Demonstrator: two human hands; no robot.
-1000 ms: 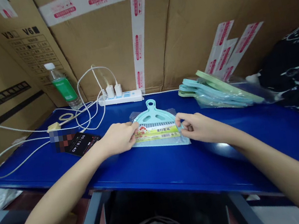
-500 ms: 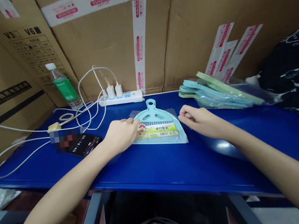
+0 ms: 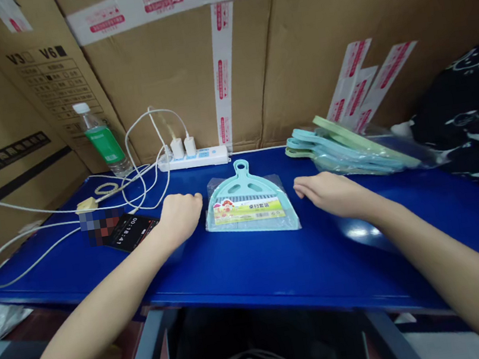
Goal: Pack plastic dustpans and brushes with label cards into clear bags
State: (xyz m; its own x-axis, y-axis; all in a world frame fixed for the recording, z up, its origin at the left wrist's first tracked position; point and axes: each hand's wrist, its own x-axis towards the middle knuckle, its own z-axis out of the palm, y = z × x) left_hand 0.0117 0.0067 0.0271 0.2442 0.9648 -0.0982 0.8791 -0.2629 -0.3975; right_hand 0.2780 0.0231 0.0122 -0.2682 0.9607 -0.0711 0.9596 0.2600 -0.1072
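A light blue mini dustpan set in a clear plastic bag, with a green and yellow label, lies flat on the blue table, handle pointing away. My left hand rests on the table just left of the bag, fingers curled under, holding nothing. To the right of the bag, my right hand lies loosely curled with knuckles up, empty too. Neither hand touches the bag.
A pile of bagged dustpan sets lies at the back right, beside a black garment. A phone with a timer, white cables, a power strip and a green-labelled bottle occupy the left. Cardboard boxes wall the back.
Both hands let go of the bagged dustpan set and drew apart to either side. The bag now lies flat and still.
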